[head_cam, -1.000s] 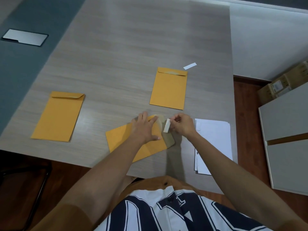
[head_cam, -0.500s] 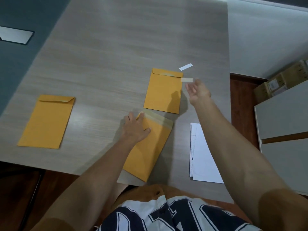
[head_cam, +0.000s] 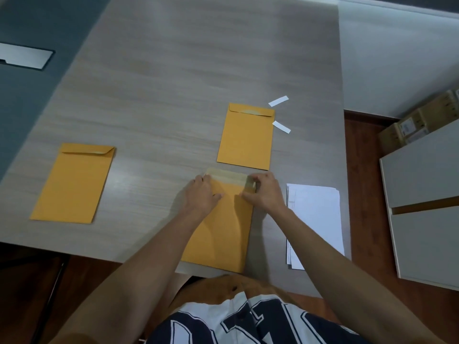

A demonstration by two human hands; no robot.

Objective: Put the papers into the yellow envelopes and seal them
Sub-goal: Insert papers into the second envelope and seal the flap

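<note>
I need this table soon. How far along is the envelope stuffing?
Done, apparently: the far envelope and left envelope lie with flaps down, two white strips beside the far one. In hand: the near envelope, flap open, left hand and right hand at its corners. Left: folding that flap shut; a paper stack lies beside it.

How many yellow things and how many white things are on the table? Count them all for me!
Yellow envelopes: 3
White strips: 2
Stack of white papers: 1
Total: 6
</note>
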